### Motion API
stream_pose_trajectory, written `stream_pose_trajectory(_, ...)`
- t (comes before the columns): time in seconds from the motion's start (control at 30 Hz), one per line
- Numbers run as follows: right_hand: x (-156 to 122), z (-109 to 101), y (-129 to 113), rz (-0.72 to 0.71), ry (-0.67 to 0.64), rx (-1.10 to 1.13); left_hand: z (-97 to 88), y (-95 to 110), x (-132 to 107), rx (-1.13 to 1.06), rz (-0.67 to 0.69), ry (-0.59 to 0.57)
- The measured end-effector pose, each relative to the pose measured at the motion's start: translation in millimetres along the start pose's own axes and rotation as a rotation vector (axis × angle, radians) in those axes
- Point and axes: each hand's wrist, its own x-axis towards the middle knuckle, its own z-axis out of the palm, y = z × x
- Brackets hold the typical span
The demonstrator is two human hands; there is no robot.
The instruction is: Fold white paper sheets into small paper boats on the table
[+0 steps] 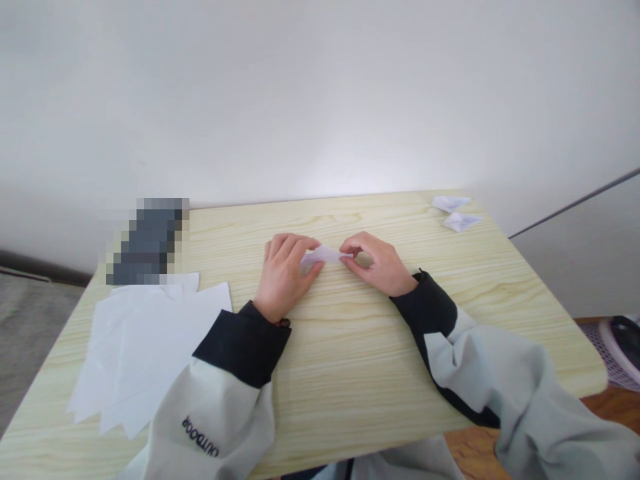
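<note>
A small folded piece of white paper [327, 254] is stretched between my two hands, over the middle of the table. My left hand [287, 272] is closed, pinching its left end between thumb and fingers. At the narrow right end, the thumb and forefinger of my right hand [376, 262] pinch the paper's tip. Two folded white paper pieces with pointed ends, an upper one [450, 203] and a lower one [461, 222], lie at the far right corner of the table.
Several loose white sheets [145, 347] overlap on the left of the wood-grain table [340, 393]. Behind them lies a dark, pixelated object [147, 241]. A white wall [320, 100] borders the table's back edge. A lilac basket [603, 350] stands beyond the right edge.
</note>
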Motion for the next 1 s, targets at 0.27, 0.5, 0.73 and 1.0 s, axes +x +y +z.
stream_pose_trajectory(0.27, 1.2, 1.2, -4.3, -0.017, -0.017, 0.054, 0.0, 0.3, 1.0, -0.088, 0.053, -0.024)
stream_pose_trajectory(0.5, 1.4, 1.2, -3.2, 0.012, -0.011, 0.024, 2.7, -3.5, -2.0, -0.092, 0.002, -0.052)
stream_pose_trajectory(0.73, 0.1, 2.4, 0.6, 0.021, 0.045, -0.046, 3.8, -1.9, -1.5, -0.001, 0.007, -0.003)
stream_pose_trajectory(1.0, 1.4, 0.1, -4.0, 0.007, -0.041, 0.018, 0.6, 1.0, 0.2, -0.016, 0.061, -0.082)
